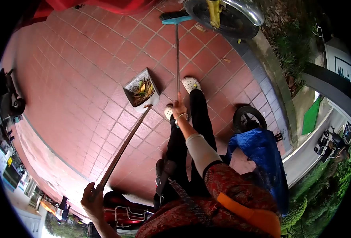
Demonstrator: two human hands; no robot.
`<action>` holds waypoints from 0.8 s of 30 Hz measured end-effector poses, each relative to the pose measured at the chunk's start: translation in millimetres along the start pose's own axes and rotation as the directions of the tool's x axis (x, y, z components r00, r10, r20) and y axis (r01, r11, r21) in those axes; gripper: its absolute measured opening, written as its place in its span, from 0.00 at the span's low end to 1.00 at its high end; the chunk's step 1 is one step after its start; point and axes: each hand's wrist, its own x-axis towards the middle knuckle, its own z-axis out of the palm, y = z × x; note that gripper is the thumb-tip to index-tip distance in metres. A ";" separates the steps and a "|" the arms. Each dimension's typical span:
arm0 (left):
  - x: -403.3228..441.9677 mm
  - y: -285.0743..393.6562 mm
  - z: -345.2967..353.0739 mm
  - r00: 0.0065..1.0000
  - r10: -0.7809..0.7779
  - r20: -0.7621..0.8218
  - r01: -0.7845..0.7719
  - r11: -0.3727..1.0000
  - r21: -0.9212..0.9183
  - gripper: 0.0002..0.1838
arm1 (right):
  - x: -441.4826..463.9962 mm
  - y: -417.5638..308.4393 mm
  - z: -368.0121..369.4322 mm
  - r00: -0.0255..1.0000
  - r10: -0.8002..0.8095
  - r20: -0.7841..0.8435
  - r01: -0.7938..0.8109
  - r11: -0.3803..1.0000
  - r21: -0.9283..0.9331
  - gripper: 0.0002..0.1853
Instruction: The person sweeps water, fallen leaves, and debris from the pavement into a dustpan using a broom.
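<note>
My left hand (pixel 93 198) is wrapped round the top of a long handle that slants up to a grey dustpan (pixel 153 97). Dry leaves (pixel 144 92), brown and yellow, lie inside the pan, which rests on the red tiles. In my right hand (pixel 178 108), fingers closed, is the thin shaft of a broom (pixel 177 51). The broom's blue head with dark bristles is on the ground at the top, close beside a motorbike wheel (pixel 227 20). My feet in pale clogs (pixel 191 84) stand between the dustpan and the broom shaft.
A blue tarp (pixel 258 158) covers a vehicle at my right, its wheel (pixel 249 119) near the kerb. Red cloth (pixel 104 5) hangs at the top. A red motorbike (pixel 124 214) stands close at lower left. Leaf litter and plants (pixel 282 43) line the kerb. A scooter (pixel 9 93) stands far left.
</note>
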 end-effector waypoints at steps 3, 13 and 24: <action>0.7 6.6 -0.5 1.000 -0.019 0.018 0.019 1.000 -0.007 0.16 | 0.5 27.0 -24.3 1.000 -0.020 0.006 0.020 0.995 -0.094 0.24; -0.8 -1.5 6.0 0.993 0.116 0.014 -0.115 0.992 -0.048 0.13 | -75.1 114.9 -97.2 0.997 0.033 0.071 -0.014 0.969 -0.248 0.26; -14.3 -4.5 8.4 0.969 0.244 0.032 -0.240 0.966 -0.094 0.12 | -197.3 96.0 -318.5 0.978 -0.060 -0.201 -0.071 0.806 -0.587 0.24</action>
